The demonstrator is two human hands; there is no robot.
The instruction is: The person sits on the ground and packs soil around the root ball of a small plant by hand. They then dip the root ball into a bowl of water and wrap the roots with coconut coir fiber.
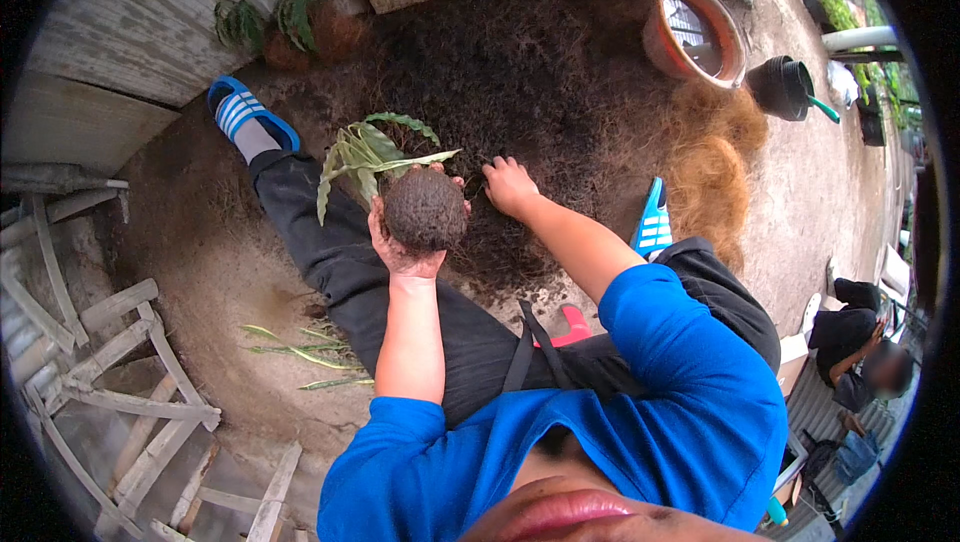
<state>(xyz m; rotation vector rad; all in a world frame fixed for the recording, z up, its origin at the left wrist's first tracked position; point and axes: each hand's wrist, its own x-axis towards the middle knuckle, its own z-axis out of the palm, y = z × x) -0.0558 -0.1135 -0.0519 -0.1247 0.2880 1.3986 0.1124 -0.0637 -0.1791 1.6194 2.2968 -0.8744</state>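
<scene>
My left hand holds a round brown soil ball from beneath, its fingers wrapped around the sides. Long wavy-edged green leaves of a plant hang out on the far side of the ball. Just right of it, my right hand reaches down to a heap of dark soil mixed with fibres; its fingertips are at the heap, and whether they pinch anything is unclear. Light brown fibre lies to the right of the heap. Two plants with brown root balls stand by the boards at the back.
An orange-rimmed pot with water and stacked black pots stand at the back right. Cut leaves lie left of my legs, near a wooden frame. Something red is between my legs. Another person sits far right.
</scene>
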